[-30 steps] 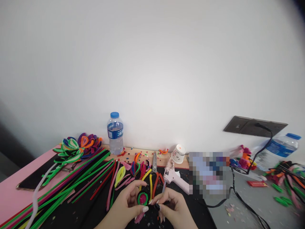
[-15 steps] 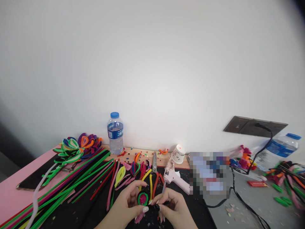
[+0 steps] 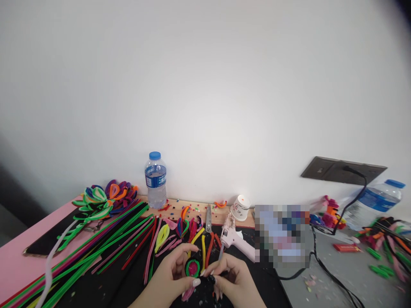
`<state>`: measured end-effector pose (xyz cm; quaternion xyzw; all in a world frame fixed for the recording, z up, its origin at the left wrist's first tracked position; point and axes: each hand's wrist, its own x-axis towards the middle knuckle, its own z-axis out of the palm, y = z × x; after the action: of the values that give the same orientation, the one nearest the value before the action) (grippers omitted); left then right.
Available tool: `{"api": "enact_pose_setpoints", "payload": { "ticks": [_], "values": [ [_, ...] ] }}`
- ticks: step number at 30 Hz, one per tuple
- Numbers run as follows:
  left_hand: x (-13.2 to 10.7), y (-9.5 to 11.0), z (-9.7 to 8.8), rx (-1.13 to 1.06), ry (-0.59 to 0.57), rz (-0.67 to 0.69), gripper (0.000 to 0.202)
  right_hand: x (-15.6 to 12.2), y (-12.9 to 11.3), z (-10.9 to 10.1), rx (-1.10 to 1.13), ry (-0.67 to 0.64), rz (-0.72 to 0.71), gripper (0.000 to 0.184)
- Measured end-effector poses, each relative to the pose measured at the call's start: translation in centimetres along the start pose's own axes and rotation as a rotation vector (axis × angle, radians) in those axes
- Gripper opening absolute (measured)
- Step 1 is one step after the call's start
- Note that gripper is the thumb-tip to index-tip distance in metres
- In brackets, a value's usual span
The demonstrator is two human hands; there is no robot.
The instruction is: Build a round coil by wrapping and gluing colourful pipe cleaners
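At the near edge of the table the person's left hand (image 3: 170, 278) is curled around a small green and pink coil (image 3: 192, 268) of pipe cleaner, the index finger arched over its top and the white-nailed thumb pressed in below it. The coil sits upright between the two hands, just above the black mat (image 3: 128, 284). The right hand (image 3: 236, 282) is drawn in tight against it, fingertips pinched narrow on a small black piece (image 3: 211, 279), which may be the end of a black pipe cleaner; it is too small to be sure.

Just beyond the hands lie short yellow and orange pipe cleaner lengths, a pair of scissors (image 3: 208, 220) and a pink glue gun (image 3: 236, 239) with its nozzle pointing down toward the right hand. Long green pipe cleaners (image 3: 105, 241) fan out to the left, mixed with red, pink and purple ones, and a bunch of looped petals (image 3: 102, 196) rests at their far end. A water bottle (image 3: 155, 179) stands upright against the wall, with a paper cup (image 3: 240, 207) tipped over near it to the right. A black cable (image 3: 321, 261) runs from the wall socket (image 3: 343, 170) across the grey surface, near a second bottle (image 3: 374, 201) lying on its side
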<state>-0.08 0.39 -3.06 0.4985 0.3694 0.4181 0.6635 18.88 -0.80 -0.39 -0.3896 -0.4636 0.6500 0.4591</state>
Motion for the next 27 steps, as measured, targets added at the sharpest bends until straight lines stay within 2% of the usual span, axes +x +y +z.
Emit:
{"api": "enact_pose_setpoints", "payload": {
  "ticks": [27],
  "values": [
    [-0.06, -0.07, 0.02, 0.018, -0.012, 0.001, 0.049, 0.05, 0.09, 0.01, -0.005, 0.014, 0.016, 0.043]
  ]
}}
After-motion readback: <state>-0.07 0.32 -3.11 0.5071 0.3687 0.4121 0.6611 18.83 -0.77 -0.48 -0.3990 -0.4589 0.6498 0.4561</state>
